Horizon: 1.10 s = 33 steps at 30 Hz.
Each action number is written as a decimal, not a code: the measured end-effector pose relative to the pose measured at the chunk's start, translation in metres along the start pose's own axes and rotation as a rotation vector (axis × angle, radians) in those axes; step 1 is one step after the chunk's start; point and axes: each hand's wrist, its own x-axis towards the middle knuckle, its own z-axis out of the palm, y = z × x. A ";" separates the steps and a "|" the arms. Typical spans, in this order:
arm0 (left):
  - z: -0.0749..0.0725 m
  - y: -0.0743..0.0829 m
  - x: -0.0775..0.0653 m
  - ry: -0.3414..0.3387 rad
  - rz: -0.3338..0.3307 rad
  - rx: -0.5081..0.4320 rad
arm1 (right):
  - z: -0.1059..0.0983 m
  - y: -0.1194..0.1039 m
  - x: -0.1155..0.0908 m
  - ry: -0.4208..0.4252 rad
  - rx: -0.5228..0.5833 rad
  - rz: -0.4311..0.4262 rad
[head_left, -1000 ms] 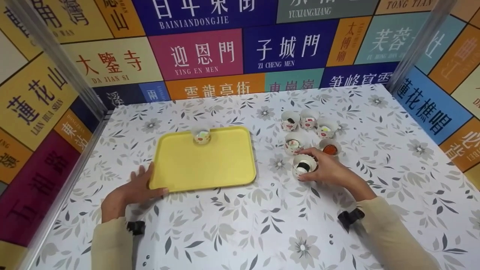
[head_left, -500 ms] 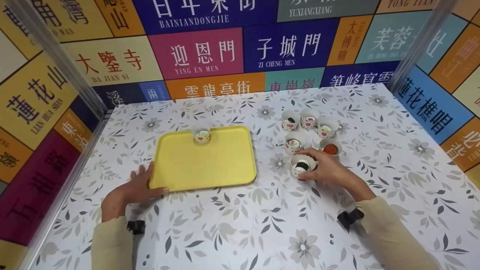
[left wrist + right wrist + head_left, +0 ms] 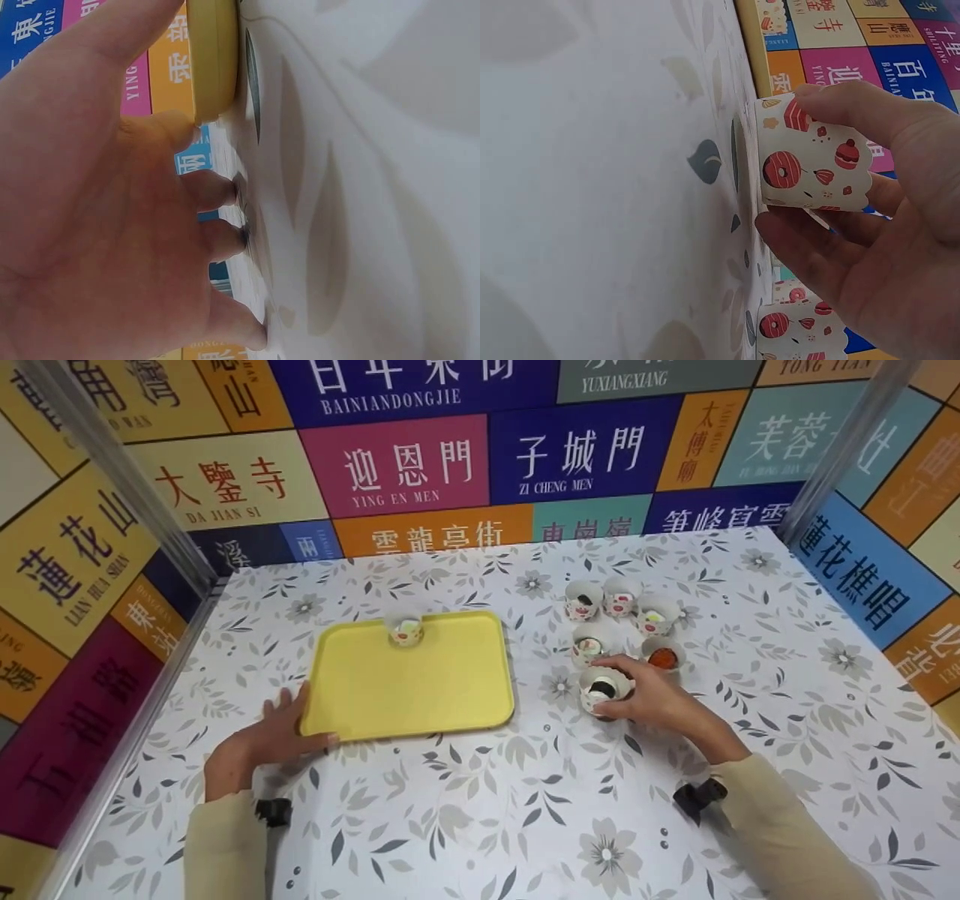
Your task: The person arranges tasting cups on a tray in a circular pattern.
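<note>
My right hand (image 3: 651,695) pinches a paper baking cup (image 3: 810,154) between thumb and fingers. The cup is printed with red sweets. Inside lies a white piece with a black band (image 3: 602,688), which looks like sushi. In the right wrist view the cup's base is at or very near the tabletop; I cannot tell if it touches. On the left, my left hand (image 3: 271,735) rests with spread fingers at the near left corner of a yellow tray (image 3: 412,690). Its thumb lies along the front edge. Another cup (image 3: 407,631) stands at the tray's back edge.
Several more filled paper cups stand behind the right hand, among them one with an orange-red filling (image 3: 663,658) and one with a white and green filling (image 3: 589,648). The floral tablecloth (image 3: 465,825) covers the table. Printed wall panels (image 3: 585,454) border its back and sides.
My right hand and the cup it pinches have shifted very slightly left. The left hand, the tray and the other cups stay where they were.
</note>
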 end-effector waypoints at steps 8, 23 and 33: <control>-0.001 0.000 0.000 0.002 -0.017 0.005 | 0.007 -0.007 0.004 0.025 -0.050 0.009; 0.001 0.003 0.001 0.005 -0.002 -0.003 | 0.013 -0.022 0.016 0.040 0.013 0.031; 0.001 0.003 0.001 0.009 -0.028 -0.008 | 0.017 -0.051 0.031 0.071 0.013 -0.016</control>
